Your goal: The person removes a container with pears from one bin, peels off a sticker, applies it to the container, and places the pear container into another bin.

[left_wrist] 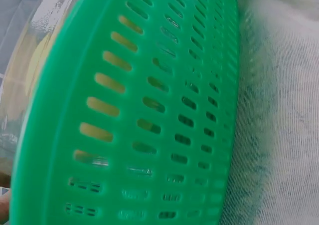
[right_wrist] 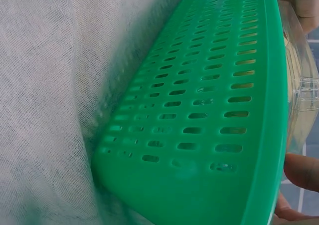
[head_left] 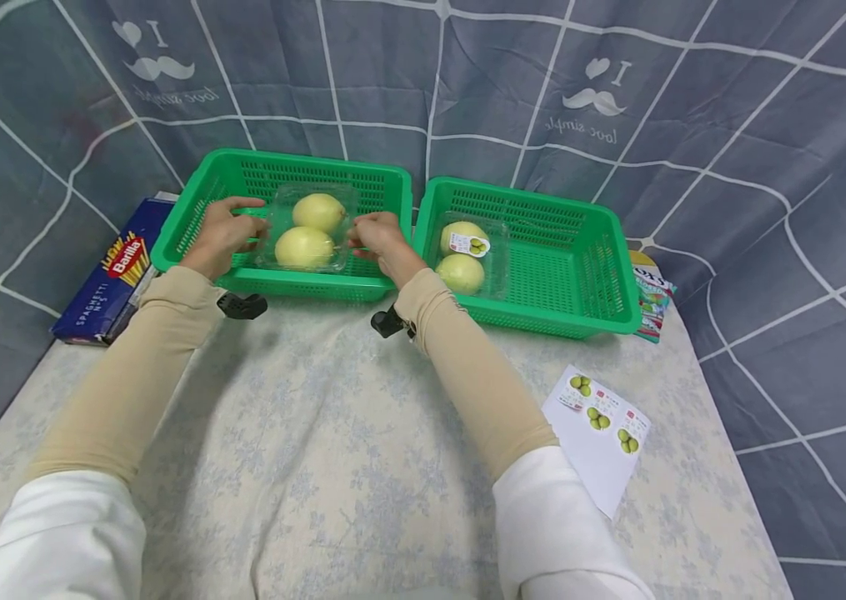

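A clear plastic box (head_left: 347,198) with two pale yellow round fruits (head_left: 304,247) sits inside the left green basket (head_left: 381,287). My left hand (head_left: 222,236) is at the box's left side, thumb and fingers parted, with a gap between them. At the opposite side is my right hand (head_left: 381,239), its fingers bent and their tips right at the box's edge. In the right wrist view, the right thumb (right_wrist: 303,172) shows beside the rim, apart from the fingers below it. The left wrist view is mostly filled by the slotted basket wall (left_wrist: 149,105).
A second green basket (head_left: 543,321) stands to the right, with a similar box of two fruits bearing a label (head_left: 470,244). A blue spaghetti box (head_left: 111,279) lies at left, a colourful packet (head_left: 651,300) at right. Nearer lies a sticker sheet (head_left: 591,446) on the cloth-covered table (head_left: 362,450).
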Motion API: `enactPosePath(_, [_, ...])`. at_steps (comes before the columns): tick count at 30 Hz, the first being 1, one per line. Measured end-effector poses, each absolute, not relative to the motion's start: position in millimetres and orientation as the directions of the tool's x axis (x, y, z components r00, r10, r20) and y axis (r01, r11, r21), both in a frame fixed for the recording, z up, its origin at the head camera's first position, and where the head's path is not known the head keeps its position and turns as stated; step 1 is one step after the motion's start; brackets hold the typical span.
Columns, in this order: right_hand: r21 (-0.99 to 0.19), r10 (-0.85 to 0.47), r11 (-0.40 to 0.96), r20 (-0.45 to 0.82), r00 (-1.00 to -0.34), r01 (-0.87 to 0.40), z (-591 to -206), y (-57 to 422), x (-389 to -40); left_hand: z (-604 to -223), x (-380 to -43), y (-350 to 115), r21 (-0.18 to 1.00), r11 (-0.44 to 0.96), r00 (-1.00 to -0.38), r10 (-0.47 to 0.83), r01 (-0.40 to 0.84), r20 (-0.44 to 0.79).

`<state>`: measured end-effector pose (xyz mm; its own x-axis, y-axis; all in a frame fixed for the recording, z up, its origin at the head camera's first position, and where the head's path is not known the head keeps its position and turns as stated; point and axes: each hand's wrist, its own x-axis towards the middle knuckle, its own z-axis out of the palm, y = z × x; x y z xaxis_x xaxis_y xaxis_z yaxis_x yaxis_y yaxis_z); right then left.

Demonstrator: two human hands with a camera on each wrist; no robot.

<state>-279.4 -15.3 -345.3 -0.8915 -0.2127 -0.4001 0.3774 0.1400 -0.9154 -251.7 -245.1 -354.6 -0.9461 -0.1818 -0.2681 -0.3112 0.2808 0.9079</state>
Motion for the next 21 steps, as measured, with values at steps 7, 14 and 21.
enactPosePath(7, [-0.918, -0.208, 0.133, -0.395, -0.895, 0.374, -342, -12, -279, -353, -253, -241, 0.912, 0.263, -0.941, -0.209, -0.316, -0.266])
enactPosePath(14, [-0.927, -0.195, 0.116, -0.372, -0.907, 0.355, -341, -9, -276, -350, -253, -236, 0.914, 0.254, -0.936, -0.238, -0.317, -0.259])
enactPosePath(21, [-0.937, -0.183, 0.068, -0.35, -0.919, 0.343, -339, -6, -275, -346, -253, -232, 0.934, 0.223, -0.943, -0.248, -0.278, -0.221])
